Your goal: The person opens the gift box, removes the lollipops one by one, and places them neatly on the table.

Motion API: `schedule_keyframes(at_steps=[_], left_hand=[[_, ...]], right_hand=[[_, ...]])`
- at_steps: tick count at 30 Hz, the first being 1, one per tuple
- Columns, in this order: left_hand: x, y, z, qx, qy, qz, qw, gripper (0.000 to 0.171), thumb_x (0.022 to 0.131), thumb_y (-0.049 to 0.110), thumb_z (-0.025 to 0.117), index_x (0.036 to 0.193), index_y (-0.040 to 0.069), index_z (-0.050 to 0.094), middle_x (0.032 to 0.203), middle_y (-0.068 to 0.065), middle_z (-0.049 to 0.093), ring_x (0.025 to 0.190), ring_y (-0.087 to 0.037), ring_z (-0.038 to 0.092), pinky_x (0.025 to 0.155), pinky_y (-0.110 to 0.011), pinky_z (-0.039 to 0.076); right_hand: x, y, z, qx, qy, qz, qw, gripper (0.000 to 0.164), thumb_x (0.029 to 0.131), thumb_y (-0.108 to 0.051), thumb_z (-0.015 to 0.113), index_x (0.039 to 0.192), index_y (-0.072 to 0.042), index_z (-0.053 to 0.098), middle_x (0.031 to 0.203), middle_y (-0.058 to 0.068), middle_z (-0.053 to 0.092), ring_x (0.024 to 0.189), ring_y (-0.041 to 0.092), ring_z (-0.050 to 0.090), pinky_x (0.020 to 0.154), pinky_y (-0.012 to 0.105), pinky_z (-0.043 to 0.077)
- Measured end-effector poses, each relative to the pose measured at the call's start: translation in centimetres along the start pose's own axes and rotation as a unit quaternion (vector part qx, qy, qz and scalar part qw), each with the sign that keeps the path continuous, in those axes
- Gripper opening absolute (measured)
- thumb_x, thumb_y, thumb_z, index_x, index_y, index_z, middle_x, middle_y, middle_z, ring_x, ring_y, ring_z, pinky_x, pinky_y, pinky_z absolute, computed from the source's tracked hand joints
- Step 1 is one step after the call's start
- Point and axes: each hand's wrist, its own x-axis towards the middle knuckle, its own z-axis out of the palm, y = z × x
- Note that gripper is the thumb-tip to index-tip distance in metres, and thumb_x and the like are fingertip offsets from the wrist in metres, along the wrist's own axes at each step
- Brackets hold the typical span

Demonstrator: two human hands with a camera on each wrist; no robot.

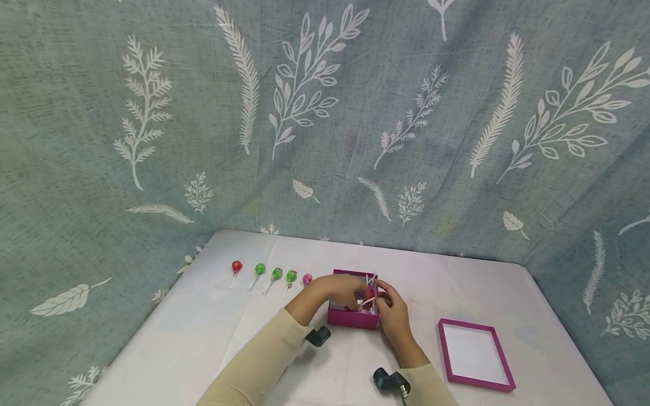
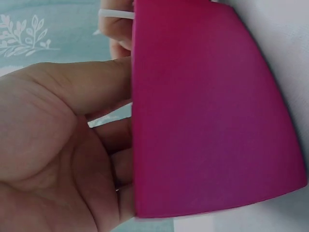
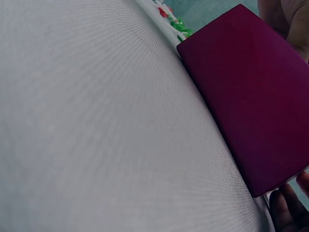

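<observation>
An open magenta box [image 1: 352, 320] stands mid-table with several lollipops [image 1: 370, 294] inside, their white sticks poking up at its right side. From the left, my left hand [image 1: 345, 288] reaches down into the box. The front wall [image 2: 207, 111] hides its fingertips in the left wrist view, so what they hold is unclear. My right hand [image 1: 395, 316] holds the box at its right wall, thumb near the rim and close to a white stick [image 2: 116, 13]. In the right wrist view, some of its fingers [image 3: 285, 210] show beside the box's end.
Left of the box lies a row of lollipops: a red one [image 1: 236, 266], several green ones [image 1: 260, 269] and a pink one [image 1: 307, 279] near my left forearm. A magenta-rimmed lid [image 1: 477, 354] with a white inside lies at the right. A patterned cloth [image 1: 325, 141] hangs behind the table.
</observation>
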Motion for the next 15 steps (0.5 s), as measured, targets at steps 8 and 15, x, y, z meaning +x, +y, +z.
schedule_keyframes(at_steps=[8, 15], left_hand=[[-0.9, -0.2, -0.9, -0.084, 0.039, 0.014, 0.9956, 0.007, 0.09, 0.013, 0.07, 0.097, 0.011, 0.07, 0.074, 0.006, 0.065, 0.067, -0.012, 0.064, 0.059, -0.024, 0.05], [-1.2, -1.1, -0.9, -0.17, 0.077, 0.034, 0.9818, 0.013, 0.089, 0.012, 0.072, 0.101, 0.008, 0.07, 0.085, 0.005, 0.064, 0.075, -0.016, 0.065, 0.062, -0.026, 0.053]], right_hand=[[-0.1, -0.3, 0.0, -0.005, -0.003, 0.016, 1.0, 0.045, 0.088, -0.006, 0.055, 0.131, -0.017, 0.061, 0.118, 0.008, 0.065, 0.106, 0.025, 0.062, 0.088, 0.047, 0.048], [-0.2, -0.4, 0.0, -0.006, -0.004, 0.025, 1.0, 0.045, 0.089, -0.007, 0.055, 0.132, -0.017, 0.06, 0.122, 0.009, 0.063, 0.108, 0.025, 0.061, 0.09, 0.047, 0.048]])
